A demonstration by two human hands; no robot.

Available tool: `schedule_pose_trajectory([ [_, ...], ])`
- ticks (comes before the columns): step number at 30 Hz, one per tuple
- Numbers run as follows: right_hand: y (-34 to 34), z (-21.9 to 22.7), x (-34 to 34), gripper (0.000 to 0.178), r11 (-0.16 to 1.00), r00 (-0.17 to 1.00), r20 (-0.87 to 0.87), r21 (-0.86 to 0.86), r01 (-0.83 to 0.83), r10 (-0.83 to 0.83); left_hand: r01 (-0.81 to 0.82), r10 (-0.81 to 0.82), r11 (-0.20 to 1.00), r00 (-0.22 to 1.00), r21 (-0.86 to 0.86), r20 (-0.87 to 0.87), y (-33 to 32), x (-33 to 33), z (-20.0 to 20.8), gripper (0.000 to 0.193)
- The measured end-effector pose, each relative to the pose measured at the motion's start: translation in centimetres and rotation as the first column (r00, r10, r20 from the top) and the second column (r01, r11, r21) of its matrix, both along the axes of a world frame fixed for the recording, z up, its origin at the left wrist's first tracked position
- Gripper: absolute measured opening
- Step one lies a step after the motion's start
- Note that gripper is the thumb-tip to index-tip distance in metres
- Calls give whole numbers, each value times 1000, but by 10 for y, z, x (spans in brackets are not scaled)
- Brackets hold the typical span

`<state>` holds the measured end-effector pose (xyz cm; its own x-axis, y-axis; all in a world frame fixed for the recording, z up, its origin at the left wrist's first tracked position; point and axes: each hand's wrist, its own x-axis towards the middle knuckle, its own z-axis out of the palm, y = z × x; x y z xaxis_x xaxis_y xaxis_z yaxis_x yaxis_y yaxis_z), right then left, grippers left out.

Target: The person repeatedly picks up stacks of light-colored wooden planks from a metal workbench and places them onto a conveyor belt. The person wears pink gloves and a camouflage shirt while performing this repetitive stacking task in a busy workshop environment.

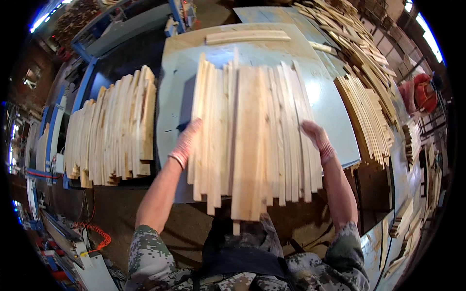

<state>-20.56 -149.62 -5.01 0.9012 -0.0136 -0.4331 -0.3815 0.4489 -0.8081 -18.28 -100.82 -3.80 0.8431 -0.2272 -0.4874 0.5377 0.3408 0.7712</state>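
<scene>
A row of pale wooden strips (250, 140) lies side by side in front of me, with uneven ends overhanging the near edge of the table. One wider board sits among the narrower pieces near the middle. My left hand (190, 137), in a pinkish-white work glove, presses against the row's left side. On the opposite side, my right hand (318, 138), gloved the same way, grips the outermost strip. Between them the two hands clasp the whole row. The fingertips of both hands are partly hidden by the wood.
The pale blue-grey tabletop (182, 77) carries two loose strips (247, 37) at its far edge. To the left stands another row of strips (111, 131); to the right, a further stack (366, 116). Long boards (349, 36) heap up behind it. A person in red (420, 94) is at far right.
</scene>
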Motion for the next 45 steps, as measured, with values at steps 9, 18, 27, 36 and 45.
schedule_pose_trajectory([
  [9, -14, -16, 142, 45, 875, 931, 260, -472, -107, 255, 150, -226, 551, 974, 821, -26, 14, 147, -10, 111],
  [18, 3, 60, 120, 77, 513, 963, -201, -816, -266, 179, -356, -524, -129, 817, 926, 241, -64, 110, 67, 98],
  [27, 3, 68, 114, 73, 559, 969, -166, -793, -242, 184, 161, -516, -247, 813, 955, -270, -207, 76, 140, 119],
  [36, -1, 56, 116, 70, 640, 978, -108, -742, -199, 178, 240, -391, 771, 910, 590, 140, -133, 81, 121, 110],
  [45, 15, 81, 107, 69, 643, 978, -98, -740, -197, 187, 217, -328, 867, 927, 448, 185, -115, 76, 112, 114],
])
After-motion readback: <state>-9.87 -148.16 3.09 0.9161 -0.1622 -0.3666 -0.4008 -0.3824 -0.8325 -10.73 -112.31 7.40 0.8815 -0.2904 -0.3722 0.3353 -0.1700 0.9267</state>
